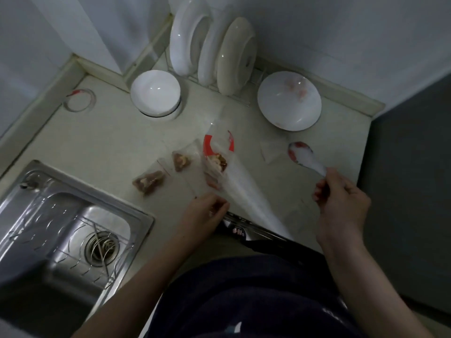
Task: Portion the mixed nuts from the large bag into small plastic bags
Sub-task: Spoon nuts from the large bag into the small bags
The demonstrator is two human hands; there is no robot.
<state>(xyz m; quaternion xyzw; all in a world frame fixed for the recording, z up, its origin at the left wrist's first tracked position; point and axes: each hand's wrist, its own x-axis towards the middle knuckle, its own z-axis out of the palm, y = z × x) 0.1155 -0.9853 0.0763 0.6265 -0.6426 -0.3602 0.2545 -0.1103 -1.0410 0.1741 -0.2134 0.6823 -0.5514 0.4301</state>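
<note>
Grip on the right first: the handle of a white spoon [302, 154] with red markings is being pinched by the curled fingers of the right hand [341, 198]. Its bowl is being held out over the surface [109, 142], to the right of the large bag [229, 184]. On the other side, the near edge of that clear bag is being pinched by the left hand [207, 208]. The bag is being held up at a tilt, its red-labelled end pointing away toward the wall. The mixed nuts [218, 164] are being carried in a clump near its middle.

One small bag of nuts [180, 161] is lying just left of the large bag, and a second small bag of nuts [148, 182] is lying nearer the sink [73, 228]. What may be an empty small bag [269, 153] is lying flat beside the spoon, though the clear film is hard to make out. A white bowl [156, 92], a wider bowl [289, 101] and racked plates [212, 50] are being kept along the back wall.
</note>
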